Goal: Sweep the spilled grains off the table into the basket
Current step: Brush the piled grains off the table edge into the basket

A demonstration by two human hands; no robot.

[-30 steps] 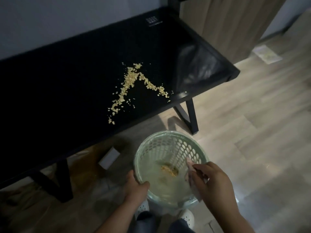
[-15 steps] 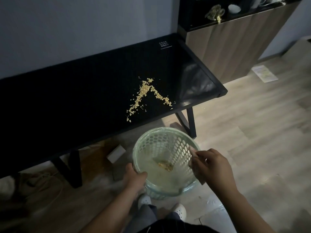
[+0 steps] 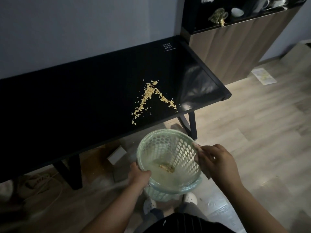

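Grains (image 3: 152,98) lie on table (image 3: 84,98); hands hold basket (image 3: 161,142).

Wooden cabinet (image 3: 235,52) up at 1 o'clock, small white bowl (image 3: 237,12) and a greenish bundle (image 3: 218,15) on its dark top; sheet of paper (image 3: 263,76) on the wood floor (image 3: 252,132) at 2; little white box (image 3: 117,154) at 7; power strip (image 3: 40,178) with its cable at 8; grey wall (image 3: 84,31) at 11

Dim, grainy picture; glare on the table (image 3: 198,84); edges bowed.
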